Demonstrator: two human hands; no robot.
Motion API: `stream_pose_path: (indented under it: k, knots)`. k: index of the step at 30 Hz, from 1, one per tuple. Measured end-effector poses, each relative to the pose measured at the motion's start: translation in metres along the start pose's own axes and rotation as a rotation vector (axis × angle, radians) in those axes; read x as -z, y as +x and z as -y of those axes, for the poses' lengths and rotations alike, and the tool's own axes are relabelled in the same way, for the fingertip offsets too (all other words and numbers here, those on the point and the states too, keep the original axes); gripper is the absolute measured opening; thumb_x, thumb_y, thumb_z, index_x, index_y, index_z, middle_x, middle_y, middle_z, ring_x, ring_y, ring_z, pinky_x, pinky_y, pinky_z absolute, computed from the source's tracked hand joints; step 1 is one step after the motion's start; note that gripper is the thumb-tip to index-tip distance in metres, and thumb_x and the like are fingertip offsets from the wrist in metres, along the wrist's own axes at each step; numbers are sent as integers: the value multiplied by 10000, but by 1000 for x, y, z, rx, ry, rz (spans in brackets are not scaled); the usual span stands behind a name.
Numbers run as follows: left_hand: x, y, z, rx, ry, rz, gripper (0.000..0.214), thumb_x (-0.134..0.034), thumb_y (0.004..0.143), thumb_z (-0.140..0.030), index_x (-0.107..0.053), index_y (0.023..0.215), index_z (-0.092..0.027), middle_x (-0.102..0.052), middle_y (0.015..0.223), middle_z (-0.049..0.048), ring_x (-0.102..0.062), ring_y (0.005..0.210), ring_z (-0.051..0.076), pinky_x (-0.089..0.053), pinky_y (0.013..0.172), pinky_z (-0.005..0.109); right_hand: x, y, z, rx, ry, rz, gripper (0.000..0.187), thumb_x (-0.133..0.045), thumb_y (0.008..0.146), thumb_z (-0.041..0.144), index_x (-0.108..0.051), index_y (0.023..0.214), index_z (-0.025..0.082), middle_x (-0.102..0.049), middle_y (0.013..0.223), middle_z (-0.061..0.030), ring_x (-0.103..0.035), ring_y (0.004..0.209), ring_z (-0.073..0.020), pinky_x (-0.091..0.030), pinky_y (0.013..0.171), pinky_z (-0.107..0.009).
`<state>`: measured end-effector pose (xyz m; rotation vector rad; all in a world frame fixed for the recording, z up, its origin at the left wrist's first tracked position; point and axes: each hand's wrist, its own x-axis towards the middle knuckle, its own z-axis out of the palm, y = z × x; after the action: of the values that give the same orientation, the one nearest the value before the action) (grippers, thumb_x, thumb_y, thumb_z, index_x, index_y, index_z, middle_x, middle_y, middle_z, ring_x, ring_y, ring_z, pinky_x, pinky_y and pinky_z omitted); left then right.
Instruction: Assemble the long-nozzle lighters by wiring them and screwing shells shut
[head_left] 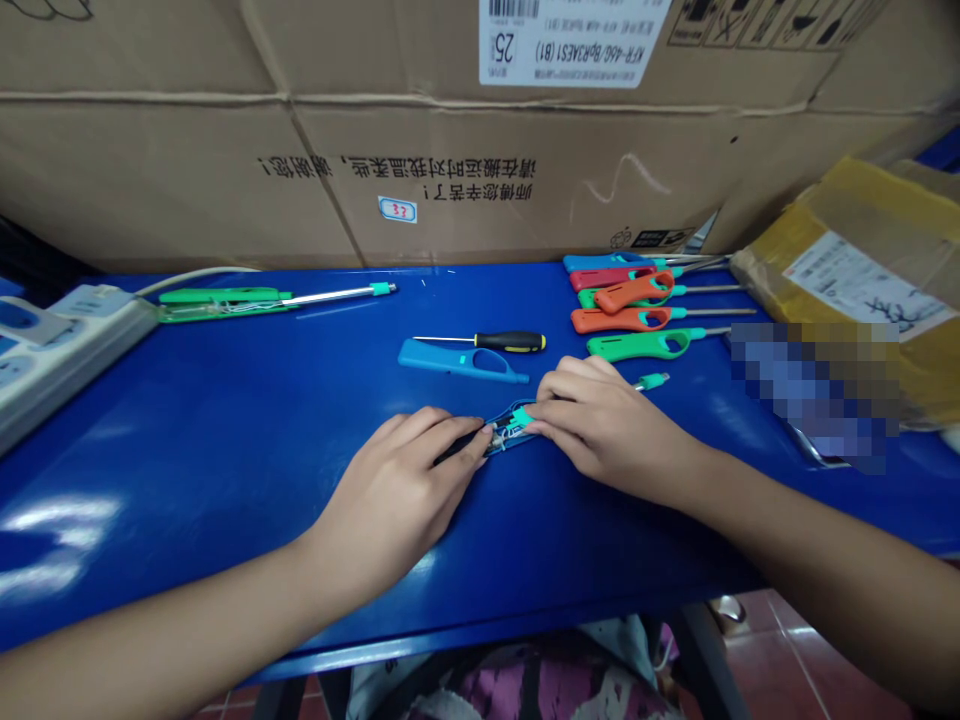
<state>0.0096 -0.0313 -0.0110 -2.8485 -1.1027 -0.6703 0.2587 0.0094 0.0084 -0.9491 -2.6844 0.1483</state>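
Observation:
On the blue table, my left hand (409, 490) pinches the handle end of an opened blue long-nosed lighter (511, 437). My right hand (611, 425) has its fingers closed on the same lighter by the teal trigger (519, 418). White wire and inner parts show between the two hands; my fingers cover the rest of the casing. The lighter's metal tube sticks out past my right hand and ends in a teal tip (654, 381). Just beyond lie a loose blue casing half (457, 360) and a screwdriver (511, 342) with a black and yellow handle.
Several assembled lighters (637, 345) lie at the back right, beside a yellow-taped parcel (847, 270) and a blurred-out object (814, 390). An opened green lighter (225, 305) rests near a white power strip (67, 340) at left. A large cardboard box (420, 130) stands behind.

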Motion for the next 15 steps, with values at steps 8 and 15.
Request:
stream_pose_path:
  k: [8, 15]
  knots:
    - [2, -1, -2, 3, 3, -1, 274, -568, 997, -199, -680, 1243, -159, -717, 1184, 99, -626, 972, 254, -521, 753, 386, 2, 1, -2, 130, -123, 6, 271, -494, 1015, 198, -749, 966, 120, -661, 884, -95, -491, 846, -227, -338, 753, -378]
    - [2, -1, -2, 13, -3, 13, 272, -568, 997, -199, -683, 1240, -161, -717, 1185, 100, -623, 979, 252, -537, 780, 392, 2, -2, 1, -133, 193, 75, 222, -528, 996, 188, -748, 978, 170, -689, 953, -68, -568, 914, -210, -421, 847, -383]
